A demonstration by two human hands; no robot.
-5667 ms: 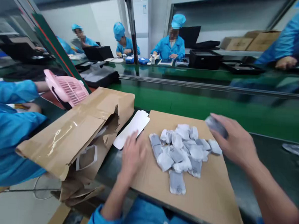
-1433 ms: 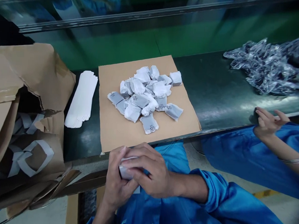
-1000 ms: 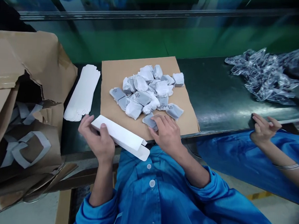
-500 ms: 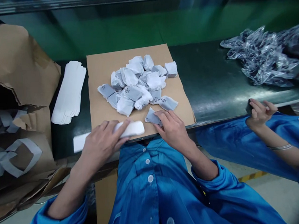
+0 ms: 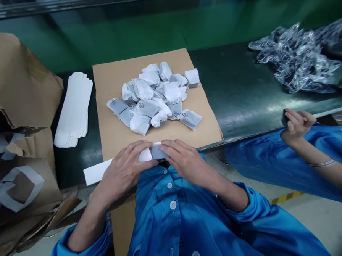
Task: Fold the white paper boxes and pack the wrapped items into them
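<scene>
My left hand (image 5: 125, 169) is closed around a long white carton (image 5: 97, 172) that lies along the near edge of the bench. My right hand (image 5: 183, 161) pinches a small grey wrapped packet (image 5: 158, 153) at the open end of that carton. Both hands meet just below a brown cardboard sheet (image 5: 110, 128). A heap of several grey and white packets (image 5: 154, 98) lies on the sheet beyond my hands.
A stack of flat white carton blanks (image 5: 73, 109) lies left of the sheet. A torn brown box (image 5: 15, 81) with white paper scraps stands at far left. Crumpled clear plastic bags (image 5: 297, 58) sit at back right. A co-worker's hand (image 5: 297, 123) rests at the bench edge on the right.
My right hand has lifted one packet off the sheet and brought it left to the carton's open end. My left hand keeps hold of the carton.
</scene>
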